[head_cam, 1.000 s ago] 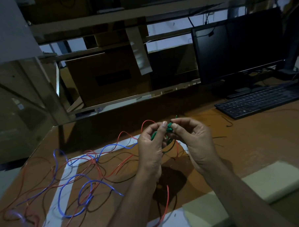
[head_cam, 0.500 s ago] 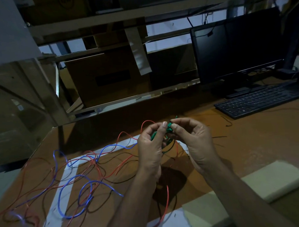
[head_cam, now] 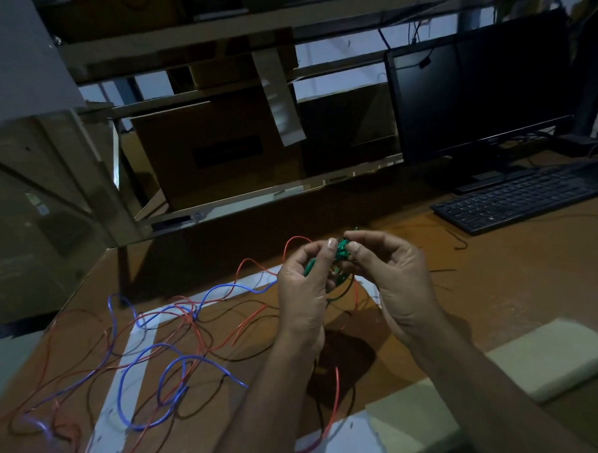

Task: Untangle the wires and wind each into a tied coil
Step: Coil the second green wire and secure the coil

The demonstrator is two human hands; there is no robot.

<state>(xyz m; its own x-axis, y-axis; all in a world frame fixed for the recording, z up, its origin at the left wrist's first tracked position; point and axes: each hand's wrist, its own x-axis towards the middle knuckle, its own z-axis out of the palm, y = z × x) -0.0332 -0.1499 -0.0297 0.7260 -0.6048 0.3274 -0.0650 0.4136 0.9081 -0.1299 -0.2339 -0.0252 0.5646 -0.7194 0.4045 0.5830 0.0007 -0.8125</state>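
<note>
Loose red, blue and black wires (head_cam: pixel 179 337) are sprawling over the left of the desk (head_cam: pixel 519 278), blocking passage there. Bare desk is lying open rightward, until the keyboard (head_cam: pixel 522 199) and monitor (head_cam: pixel 480 91).

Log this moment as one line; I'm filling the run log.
stage: tying green coil | left hand: holds coil | right hand: pinches coil | blue wire, red wire: tangled on table

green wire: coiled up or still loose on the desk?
Coiled: the green wire is a small bundle held above the desk, pinched between left hand and right hand. Whether it is tied, cannot tell.
</note>
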